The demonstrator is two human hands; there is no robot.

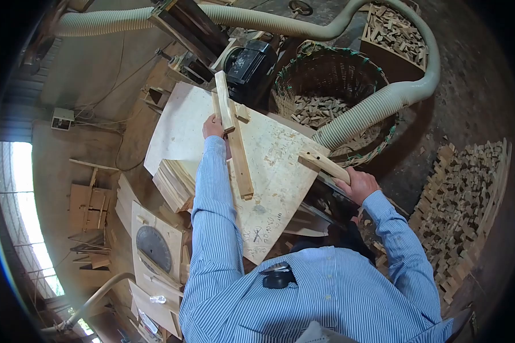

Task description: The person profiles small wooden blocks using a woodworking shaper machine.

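Observation:
My left hand (213, 127) is stretched forward and grips a short pale wooden strip (224, 102) at the far end of a plywood work board (280, 171). A longer wooden batten (240, 157) lies on the board just beside that hand. My right hand (359, 184) is closed around the end of a light wooden piece (323, 162) at the board's right edge. Both arms wear blue striped sleeves.
A black motor (249, 62) sits beyond the board. A woven basket (326, 74) of wood offcuts stands to the right, with a thick dust hose (383, 100) curving around it. Stacked wood blocks (463, 200) fill the right floor. Thin boards (174, 183) are piled at left.

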